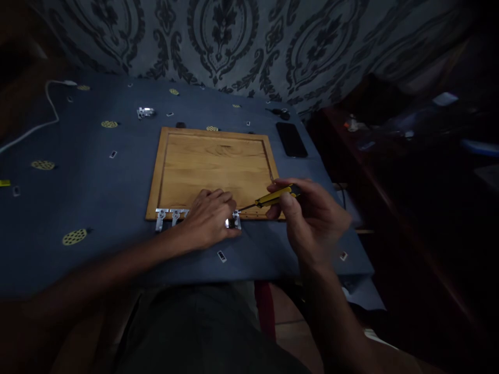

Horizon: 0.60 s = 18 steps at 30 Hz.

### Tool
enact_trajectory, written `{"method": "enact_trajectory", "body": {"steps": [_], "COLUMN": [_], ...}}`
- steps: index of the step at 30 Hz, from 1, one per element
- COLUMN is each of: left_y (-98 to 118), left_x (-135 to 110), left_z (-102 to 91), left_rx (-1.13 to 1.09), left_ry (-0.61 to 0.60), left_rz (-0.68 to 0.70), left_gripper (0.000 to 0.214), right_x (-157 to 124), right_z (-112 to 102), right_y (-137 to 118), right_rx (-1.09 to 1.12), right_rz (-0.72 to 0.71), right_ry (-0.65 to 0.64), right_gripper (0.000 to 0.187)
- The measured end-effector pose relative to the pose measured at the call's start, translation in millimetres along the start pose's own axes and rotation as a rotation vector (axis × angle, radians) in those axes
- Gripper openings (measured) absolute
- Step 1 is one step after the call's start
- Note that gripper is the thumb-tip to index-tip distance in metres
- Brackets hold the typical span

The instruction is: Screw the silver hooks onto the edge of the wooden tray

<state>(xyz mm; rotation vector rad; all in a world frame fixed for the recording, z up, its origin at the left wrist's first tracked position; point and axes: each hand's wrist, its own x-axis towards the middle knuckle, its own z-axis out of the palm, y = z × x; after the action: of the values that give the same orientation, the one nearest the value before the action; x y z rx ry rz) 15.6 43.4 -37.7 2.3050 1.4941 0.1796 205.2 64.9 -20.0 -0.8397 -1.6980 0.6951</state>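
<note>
A framed wooden cabinet door [218, 161] lies flat on the cloth-covered table. Metal hinges [159, 219] sit in a row along its near edge, some partly covered by my left hand. My left hand [208, 215] rests over that edge, fingers bent and thumb against the rightmost hinge [237, 220], steadying it. A yellow and black screwdriver [275, 197] is gripped in my right hand [312, 215], its shaft slanting down to the left. The tip meets or nearly meets that same hinge; contact is too small to make out.
Behind the door lies a loose hinge [146, 112]. A black phone [291, 139] and a small dark object [281, 112] are at the right back. A white cable [52, 106] runs along the left. Patterned fabric [222, 41] rises at the table's far edge.
</note>
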Motion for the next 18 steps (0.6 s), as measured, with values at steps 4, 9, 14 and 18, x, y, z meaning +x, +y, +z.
{"method": "enact_trajectory", "body": {"steps": [4,9,14,18], "left_y": [0.1,-0.4,-1.4,-1.6], "left_x": [0.0,-0.3,-0.5,-0.1], "left_z": [0.5,2.1,4.3,4.5], "left_rx": [0.004,0.016,0.024,0.018], "left_ry": [-0.012,-0.012,0.010,0.014], "left_rz": [-0.010,-0.005,0.004,-0.001], "left_gripper": [0.040,0.043,0.041,0.042], "right_x": [-1.3,-4.3,-3.1,-0.4], "right_z": [1.2,2.1,2.1,3.6], "right_y": [2.4,6.1,8.0,10.1], "right_rx": [-0.010,-0.035,-0.004,-0.008], "right_rz": [0.023,0.034,0.032,0.053], "right_ry": [-0.006,-0.010,-0.046,-0.040], "right_gripper": [0.014,0.014,0.013,0.011]}}
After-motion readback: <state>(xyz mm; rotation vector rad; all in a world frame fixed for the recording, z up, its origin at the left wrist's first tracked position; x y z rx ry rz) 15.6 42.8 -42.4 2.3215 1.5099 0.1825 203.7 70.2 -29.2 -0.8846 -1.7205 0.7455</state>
